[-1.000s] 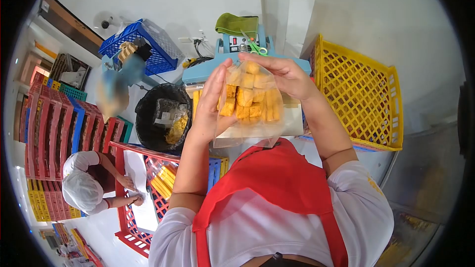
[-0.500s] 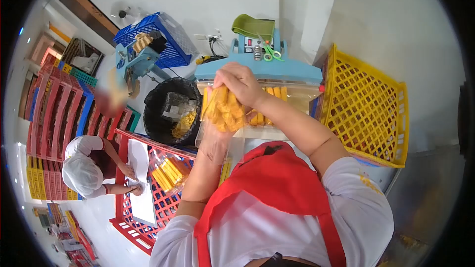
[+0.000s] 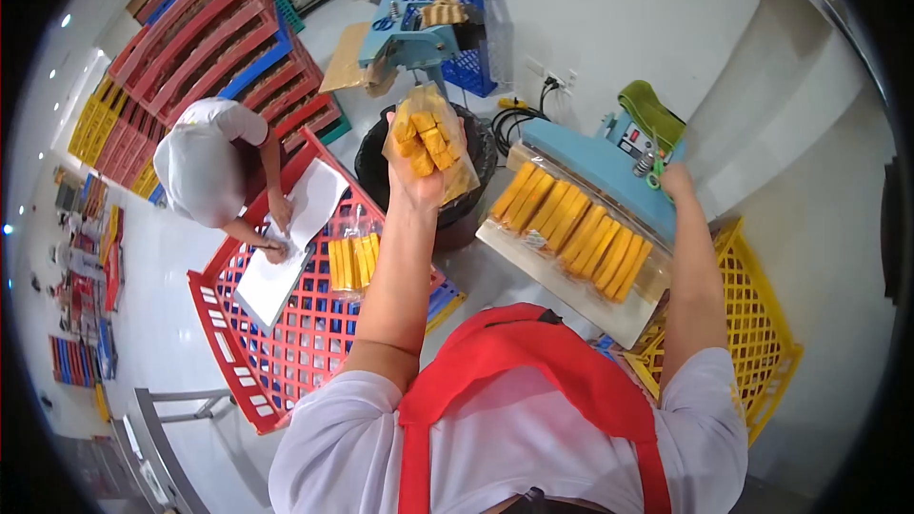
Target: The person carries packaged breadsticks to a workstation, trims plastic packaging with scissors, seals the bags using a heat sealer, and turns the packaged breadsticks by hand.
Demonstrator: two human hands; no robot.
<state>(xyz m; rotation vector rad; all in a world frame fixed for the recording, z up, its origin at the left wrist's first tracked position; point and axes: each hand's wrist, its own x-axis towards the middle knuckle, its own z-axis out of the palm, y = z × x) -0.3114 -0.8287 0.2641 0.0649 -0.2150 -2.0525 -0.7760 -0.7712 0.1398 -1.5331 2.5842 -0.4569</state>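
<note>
A clear bag of yellow-orange pieces rests in my left hand, raised over a black-lined bin. My right hand reaches out to the green-handled scissors on the blue sealing machine; its fingers are closed at the handles. Beside the scissors lie a small metal spring-like part and a green cloth. In front of the machine, a clear pack of yellow sticks lies on a pale board.
A co-worker writes on papers over a red crate, which also holds bagged sticks. A yellow crate stands at right. Stacked crates, a second blue machine and a blue crate are farther back.
The view has turned left. My hands have separated: the left carries the bag over the bin, and the right has moved from the bag to the scissors.
</note>
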